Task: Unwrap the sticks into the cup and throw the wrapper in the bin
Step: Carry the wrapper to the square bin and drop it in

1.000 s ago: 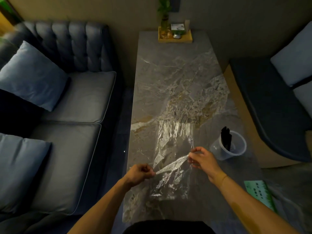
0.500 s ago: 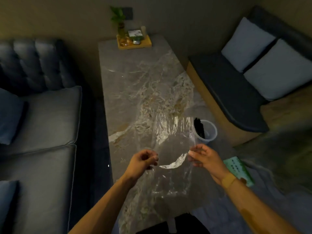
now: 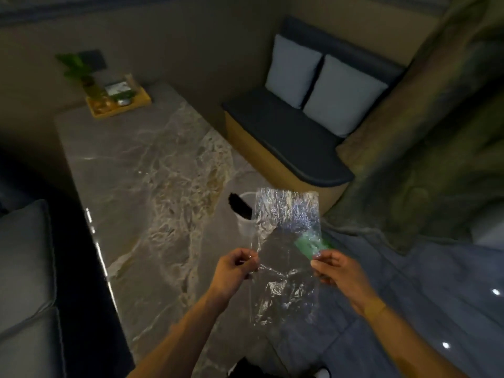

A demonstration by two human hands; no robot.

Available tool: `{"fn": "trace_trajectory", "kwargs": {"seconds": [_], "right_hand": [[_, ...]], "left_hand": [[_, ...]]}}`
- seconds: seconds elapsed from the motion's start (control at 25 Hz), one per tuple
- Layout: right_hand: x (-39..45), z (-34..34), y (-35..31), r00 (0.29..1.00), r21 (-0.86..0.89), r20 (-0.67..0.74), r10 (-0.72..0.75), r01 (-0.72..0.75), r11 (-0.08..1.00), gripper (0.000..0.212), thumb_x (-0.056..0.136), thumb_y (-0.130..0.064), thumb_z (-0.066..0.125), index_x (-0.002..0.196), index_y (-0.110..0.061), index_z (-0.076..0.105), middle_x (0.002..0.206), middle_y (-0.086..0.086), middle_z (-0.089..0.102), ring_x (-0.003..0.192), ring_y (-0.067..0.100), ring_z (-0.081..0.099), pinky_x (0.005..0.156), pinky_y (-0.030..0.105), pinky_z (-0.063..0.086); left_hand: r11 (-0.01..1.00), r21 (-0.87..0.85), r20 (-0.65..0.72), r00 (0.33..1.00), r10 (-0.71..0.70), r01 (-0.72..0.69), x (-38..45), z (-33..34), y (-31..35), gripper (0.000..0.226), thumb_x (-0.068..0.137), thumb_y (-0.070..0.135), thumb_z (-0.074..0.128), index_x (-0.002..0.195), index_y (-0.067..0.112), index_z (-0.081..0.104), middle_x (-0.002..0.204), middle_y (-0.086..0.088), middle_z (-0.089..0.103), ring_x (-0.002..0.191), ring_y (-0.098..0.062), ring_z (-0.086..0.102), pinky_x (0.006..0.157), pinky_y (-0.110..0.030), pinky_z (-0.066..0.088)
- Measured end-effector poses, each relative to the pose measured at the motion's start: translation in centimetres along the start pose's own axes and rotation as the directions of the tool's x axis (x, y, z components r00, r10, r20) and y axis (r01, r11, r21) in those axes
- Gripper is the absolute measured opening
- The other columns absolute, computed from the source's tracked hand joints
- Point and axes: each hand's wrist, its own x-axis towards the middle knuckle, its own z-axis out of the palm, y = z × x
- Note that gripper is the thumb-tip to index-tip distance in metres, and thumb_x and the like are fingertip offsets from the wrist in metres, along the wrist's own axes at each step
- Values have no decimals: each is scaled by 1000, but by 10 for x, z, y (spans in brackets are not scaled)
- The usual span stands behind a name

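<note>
The sticks were already in the cup on the table, and both hands, left and right, pinched the empty wrapper tight in their fingers, so I think scrunching it small would help before finding the bin.

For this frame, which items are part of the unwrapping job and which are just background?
Part of the job:
clear wrapper, pinched by left hand and right hand
plastic cup
black sticks in the cup

Just lying about:
wooden tray with a plant
green packet
bench cushions

No bin shows.
</note>
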Motion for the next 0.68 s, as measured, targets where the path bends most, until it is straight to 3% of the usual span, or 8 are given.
{"fn": "trace_trajectory", "kwargs": {"seconds": [0.12,0.28,0.56,0.68], "right_hand": [[-17,-55,10,994,57,-106,-3,9,998,11,82,-9,72,93,-10,70,79,4,73,66,12,67,61,22,56],[-40,-135,25,977,107,-211,8,15,994,9,83,-15,72,92,-12,71,82,5,75,71,15,69,71,31,57],[-79,-264,65,916,180,-396,66,6,984,3,86,-16,68,84,-17,70,68,-4,74,64,8,67,63,22,53],[-98,-313,82,872,214,-480,99,7,977,6,86,-16,68,81,-17,70,69,-1,71,68,13,64,63,23,51]], "left_hand": [[997,74,73,997,9,-14,2,57,11,11,86,11,72,78,19,70,65,6,66,60,-5,63,57,-20,55],[992,112,198,980,27,-50,0,136,25,10,88,9,69,83,17,73,71,7,66,61,-5,59,59,-19,54],[960,244,334,941,48,-136,6,285,32,21,86,0,68,82,20,68,70,2,64,49,7,57,49,-10,47],[947,280,423,906,25,-157,7,347,30,20,84,1,71,82,20,67,73,2,67,59,-3,60,56,-17,49]]}}
